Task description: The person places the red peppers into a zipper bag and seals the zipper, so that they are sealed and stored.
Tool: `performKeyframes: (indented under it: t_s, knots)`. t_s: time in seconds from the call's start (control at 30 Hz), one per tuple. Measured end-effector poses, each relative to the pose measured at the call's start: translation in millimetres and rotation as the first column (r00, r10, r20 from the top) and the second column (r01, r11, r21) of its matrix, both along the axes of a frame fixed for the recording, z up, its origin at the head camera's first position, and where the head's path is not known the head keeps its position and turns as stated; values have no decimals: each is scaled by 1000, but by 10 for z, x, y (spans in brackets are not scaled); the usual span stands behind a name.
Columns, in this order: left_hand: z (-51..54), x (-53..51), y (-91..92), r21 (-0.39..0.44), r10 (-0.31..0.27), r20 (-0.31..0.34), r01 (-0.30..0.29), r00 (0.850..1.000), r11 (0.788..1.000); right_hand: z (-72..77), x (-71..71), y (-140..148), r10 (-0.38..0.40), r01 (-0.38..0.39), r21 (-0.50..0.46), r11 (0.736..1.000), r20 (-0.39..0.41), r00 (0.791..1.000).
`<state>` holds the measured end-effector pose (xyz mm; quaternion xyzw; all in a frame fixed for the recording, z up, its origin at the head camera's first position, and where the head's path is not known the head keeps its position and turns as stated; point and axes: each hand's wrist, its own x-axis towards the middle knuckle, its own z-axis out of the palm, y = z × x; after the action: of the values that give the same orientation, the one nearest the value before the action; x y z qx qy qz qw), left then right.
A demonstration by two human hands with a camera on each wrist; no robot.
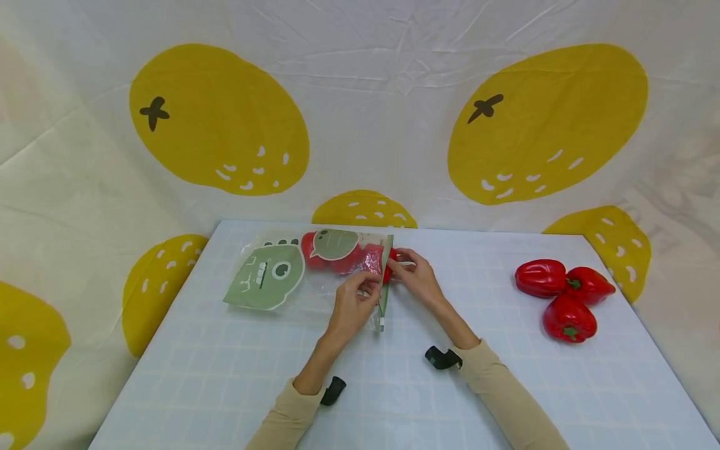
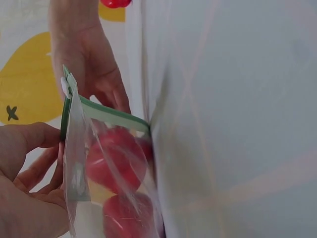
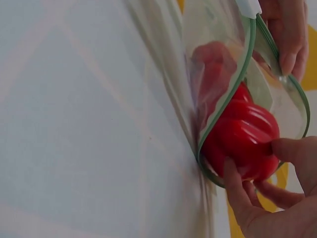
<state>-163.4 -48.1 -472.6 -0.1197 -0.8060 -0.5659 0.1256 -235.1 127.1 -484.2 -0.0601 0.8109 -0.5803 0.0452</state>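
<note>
- Clear zip bag (image 1: 323,297) lies by the far edge of the table (image 1: 394,387), nearer the far left corner than the far right; mouth toward the right edge.
- Bag printed with a green 1-eyed creature (image 1: 264,278) at its closed end; green zip rim (image 3: 225,106) at the mouth, white slider (image 3: 249,7) at the rim's near end.
- Left hand (image 1: 350,307): thumb and fingers pinch the bag's rim, on the side nearer the person.
- Right hand (image 1: 419,278): grasping a red pepper (image 3: 242,139), thumb on 1 side, fingers on the other.
- That pepper sits in the bag's mouth, part inside the rim, part outside. Glossy, lobed.
- More red peppers (image 2: 130,218) behind the film, along the bag's far side; at least 2, exact count hard to tell through print and glare.
- Separate cluster of 3 red peppers (image 1: 570,319) near the table's right edge, toward the far right corner, bunched close; green stems visible on 2. Well apart from the bag.
- Beige sleeves (image 1: 506,394) on the forearms; a black wrist camera (image 1: 443,358) at each cuff.
- Table covering pale blue with a faint check. Beyond the far edge, a pale cloth (image 1: 377,125) with large yellow fruit prints.
</note>
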Motion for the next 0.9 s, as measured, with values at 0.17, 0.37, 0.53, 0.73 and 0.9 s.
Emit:
performKeyframes:
  t_s: [0.17, 0.37, 0.53, 0.73, 0.9]
  knots:
    - [7, -1, -7, -5, -4, 5, 4, 1000, 1000, 8, -19, -12, 33, -33, 5, 999, -22, 999]
    - [19, -2, -4, 0, 1, -2, -1, 1000, 1000, -15, -51, -21, 61, -60, 15, 998, -32, 998]
    - [20, 5, 6, -1, 4, 10, -4, 1000, 1000, -27, -71, -44, 62, -61, 4, 998, -44, 997]
    - [15, 7, 10, -9, 10, 16, -9, 1000, 1000, -24, -80, -81, 75, -76, -18, 997, -47, 996]
    - [10, 7, 7, -20, 7, 21, -7, 1000, 1000, -34, -96, -95, 88, -91, -48, 995, -55, 995]
